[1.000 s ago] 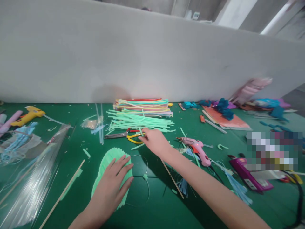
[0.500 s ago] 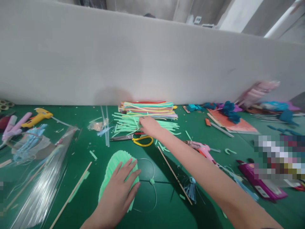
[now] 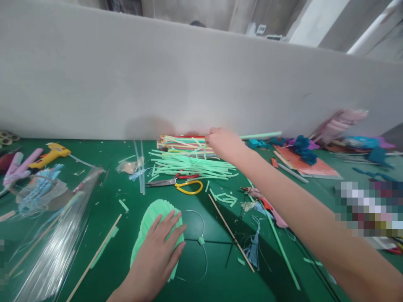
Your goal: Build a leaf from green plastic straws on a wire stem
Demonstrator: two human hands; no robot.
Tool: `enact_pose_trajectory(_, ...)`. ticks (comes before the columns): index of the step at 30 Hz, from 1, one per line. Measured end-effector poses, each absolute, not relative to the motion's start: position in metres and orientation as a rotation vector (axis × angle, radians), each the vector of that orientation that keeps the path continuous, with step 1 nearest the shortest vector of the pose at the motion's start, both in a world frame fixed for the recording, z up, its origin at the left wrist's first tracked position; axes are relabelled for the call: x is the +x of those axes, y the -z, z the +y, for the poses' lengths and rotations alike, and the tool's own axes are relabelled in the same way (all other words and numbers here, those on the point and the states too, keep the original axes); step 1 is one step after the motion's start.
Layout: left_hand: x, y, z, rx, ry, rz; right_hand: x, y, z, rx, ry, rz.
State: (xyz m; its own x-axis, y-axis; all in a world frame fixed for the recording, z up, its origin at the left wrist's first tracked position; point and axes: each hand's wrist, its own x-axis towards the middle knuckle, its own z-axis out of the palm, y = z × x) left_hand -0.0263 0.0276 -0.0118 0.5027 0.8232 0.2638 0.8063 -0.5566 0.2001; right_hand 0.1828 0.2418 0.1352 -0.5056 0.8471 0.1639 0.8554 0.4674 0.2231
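Note:
My left hand (image 3: pixel 159 247) lies flat with its fingers spread on a mint-green fuzzy piece (image 3: pixel 154 212) that looks made of pipe cleaners side by side. My right hand (image 3: pixel 223 142) is closed over the back of the table, pinching mint-green pipe cleaners (image 3: pixel 260 135); one end sticks out to the right behind the wrist. Just below that hand lies a loose pile of green pipe cleaners (image 3: pixel 192 165), with a multicoloured bundle (image 3: pixel 179 142) behind it. Scissors (image 3: pixel 174 183) with a yellow and a red handle rest in front of the pile.
A thin cord loop (image 3: pixel 205 251) and a wooden stick (image 3: pixel 231 233) lie right of my left hand. Under my right forearm is a pink glue gun (image 3: pixel 277 216); a yellow one (image 3: pixel 50 155) sits at left. A clear plastic sleeve (image 3: pixel 59 243) covers the left front. A grey partition (image 3: pixel 201 84) stands behind.
My right hand has lifted from the green pile and moved right and back with pipe cleaners in it. A long green strip now shows below my right forearm. My left hand has stayed put.

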Motion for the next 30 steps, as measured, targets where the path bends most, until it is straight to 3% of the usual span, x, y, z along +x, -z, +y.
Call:
enact_pose_trajectory(8,-0.025,0.018,0.028,2.663,-0.577,1.448,0.195,-0.162,0.218,-1.552,0.844,-2.639)
enact_pose_trajectory(12,-0.030,0.017,0.031,2.520,-0.722,1.617,0.203,-0.160,0.210,-1.621,0.442,-2.638)
enact_pose_trajectory(17,-0.050,0.012,0.039,2.078,-0.646,2.152,0.212,-0.143,0.173,-1.270,-0.270,-2.907)
enact_pose_trajectory(22,-0.060,0.010,0.044,1.964,-0.487,2.179,0.206,-0.108,0.143,-1.184,-0.218,-3.079)
enact_pose_trajectory(30,-0.060,0.015,0.051,1.955,-0.712,1.946,0.190,-0.071,0.141,-1.017,-0.379,-3.113)
